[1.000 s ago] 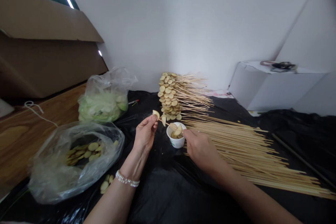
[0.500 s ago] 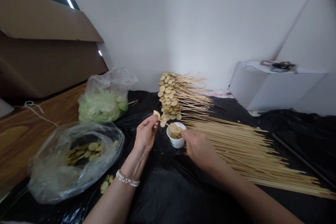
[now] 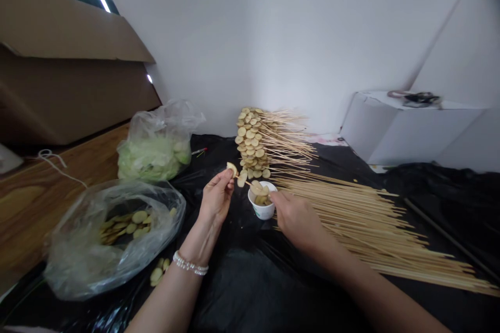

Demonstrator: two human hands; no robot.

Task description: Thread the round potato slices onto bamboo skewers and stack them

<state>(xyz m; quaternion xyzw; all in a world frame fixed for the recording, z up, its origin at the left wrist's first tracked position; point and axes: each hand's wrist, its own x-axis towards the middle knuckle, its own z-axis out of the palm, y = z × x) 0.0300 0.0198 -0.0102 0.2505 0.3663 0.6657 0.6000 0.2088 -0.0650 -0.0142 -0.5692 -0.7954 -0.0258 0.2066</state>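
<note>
Right now the two hands are apart, joined only by one thin skewer that runs between them. The left hand pinches a pale slice at the skewer's far end, while the right hand is closed around the other end; its exact grip is hidden by the fingers. More slices sit threaded between the hands, above a small white cup just left of the right fingertips, which holds further pieces. Beyond the hands lies a pile of filled skewers, their bare ends pointing right. Under and past the right forearm spreads a broad row of bare sticks. Left of the left forearm, an open plastic bag contains more slices; a few loose ones lie between bag and arm, near the beaded bracelet. Farther past that bag stands another bag, full of something light green. Black plastic sheeting lies beneath both hands.
</note>
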